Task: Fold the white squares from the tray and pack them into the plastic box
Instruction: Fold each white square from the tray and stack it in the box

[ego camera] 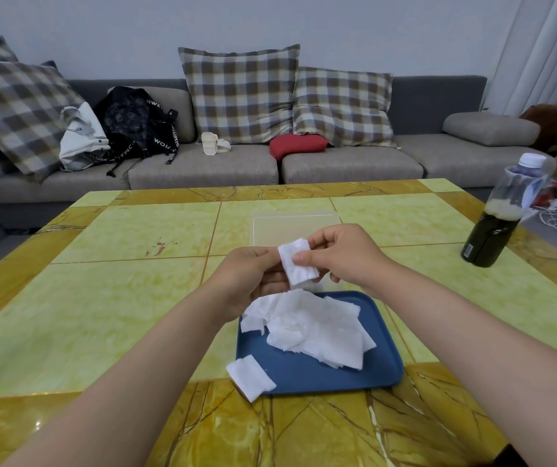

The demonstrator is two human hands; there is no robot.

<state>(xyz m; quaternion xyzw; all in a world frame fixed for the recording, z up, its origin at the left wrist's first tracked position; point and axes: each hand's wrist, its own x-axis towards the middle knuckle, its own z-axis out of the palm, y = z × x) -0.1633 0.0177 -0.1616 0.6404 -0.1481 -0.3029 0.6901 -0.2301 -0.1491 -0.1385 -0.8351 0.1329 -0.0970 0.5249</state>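
Square [299, 264]: white, held in mid-air above the far rim of the tray [383, 369], just short of the box [295, 224]. Left hand [250, 278] grips its left edge; right hand [341, 254] pinches it, thumb on top. Judged light, limp and easily creased, so best taken at the edges or corners. Pile [314, 328] lies loose on the tray; a stray [250, 377] overhangs the near-left rim. Bottle [497, 227] stands well apart, right.

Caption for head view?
Left hand and right hand hold a folded white square above the blue tray; plastic box behind.
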